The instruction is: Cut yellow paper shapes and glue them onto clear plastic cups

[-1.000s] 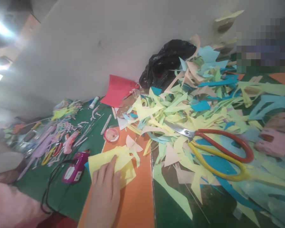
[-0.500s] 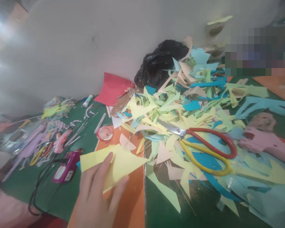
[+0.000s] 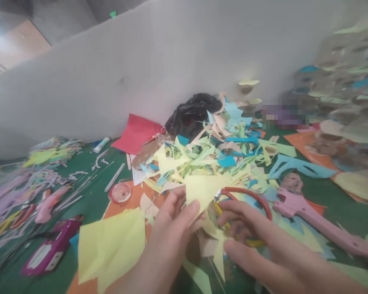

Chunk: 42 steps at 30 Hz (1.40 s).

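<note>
My left hand (image 3: 174,222) pinches a small piece of yellow paper (image 3: 200,188) between thumb and fingers, above the heap of cut scraps. To its right, my right hand (image 3: 251,234) is half curled, with its thumb apart from its fingers. It reaches over the scissors (image 3: 259,198), which have one red and one yellow handle. The hand and the yellow paper hide parts of the scissors, and whether the fingers touch the handles is unclear. A larger yellow sheet (image 3: 112,241) lies left of my left wrist, on orange card (image 3: 136,192).
Paper scraps (image 3: 171,159) pile up before a black plastic bag (image 3: 193,114) and red paper (image 3: 138,132). A pink glue gun (image 3: 313,220) lies at right, a tape roll (image 3: 120,192) and a purple box (image 3: 52,247) at left. Clear cups with paper (image 3: 352,102) stand back right.
My left hand has left the larger yellow sheet, moved right and now holds a small yellow piece. My right hand has come into view over the scissors. The camera view has shifted.
</note>
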{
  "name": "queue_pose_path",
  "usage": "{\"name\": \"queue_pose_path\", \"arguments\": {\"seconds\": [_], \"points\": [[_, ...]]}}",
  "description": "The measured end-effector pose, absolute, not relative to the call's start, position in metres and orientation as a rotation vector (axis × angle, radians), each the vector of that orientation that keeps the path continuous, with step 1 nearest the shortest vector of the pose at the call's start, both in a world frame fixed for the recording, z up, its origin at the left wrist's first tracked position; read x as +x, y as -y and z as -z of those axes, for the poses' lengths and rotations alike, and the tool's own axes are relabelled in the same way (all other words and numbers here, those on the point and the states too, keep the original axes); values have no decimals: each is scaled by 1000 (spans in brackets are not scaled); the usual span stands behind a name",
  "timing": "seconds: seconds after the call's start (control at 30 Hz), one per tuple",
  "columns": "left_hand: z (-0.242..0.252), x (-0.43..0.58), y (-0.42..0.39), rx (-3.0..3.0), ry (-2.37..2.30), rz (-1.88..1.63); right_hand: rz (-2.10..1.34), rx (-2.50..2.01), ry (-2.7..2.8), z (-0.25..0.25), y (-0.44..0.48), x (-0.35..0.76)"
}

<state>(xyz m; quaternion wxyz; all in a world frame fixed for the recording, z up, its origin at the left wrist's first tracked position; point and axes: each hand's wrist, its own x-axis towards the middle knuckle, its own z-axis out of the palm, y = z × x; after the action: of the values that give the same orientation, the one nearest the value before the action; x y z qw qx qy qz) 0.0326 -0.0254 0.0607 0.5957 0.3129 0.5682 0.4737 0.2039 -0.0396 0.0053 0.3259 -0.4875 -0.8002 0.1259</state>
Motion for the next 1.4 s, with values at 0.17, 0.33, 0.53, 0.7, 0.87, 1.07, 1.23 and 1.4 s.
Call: {"name": "queue_pose_path", "arguments": {"seconds": [0.17,0.33,0.53,0.7,0.87,1.07,1.23,1.4], "points": [[-40,44,13,772,-1120,-1026,-948,-1323,1858,-26,16,198],[-27,39,10,842,-1144,-910,-1057,-1410,1723,-26,8,204],[-16,28,2,917,-1152,-887,-972,-1449,1873,-24,6,213],[-17,32,2,851,-1076,-909,-149,-1134,2153,-17,3,224],[-18,31,4,906,-1092,-853,61,-971,2334,-13,3,230],[-10,27,5,817,-1113,-851,135,-877,2281,-11,2,228],[-3,27,5,764,-1034,-888,259,-781,2232,-12,-2,224],[-7,29,10,916,-1151,-923,-175,-917,2137,-8,-1,221]]}}
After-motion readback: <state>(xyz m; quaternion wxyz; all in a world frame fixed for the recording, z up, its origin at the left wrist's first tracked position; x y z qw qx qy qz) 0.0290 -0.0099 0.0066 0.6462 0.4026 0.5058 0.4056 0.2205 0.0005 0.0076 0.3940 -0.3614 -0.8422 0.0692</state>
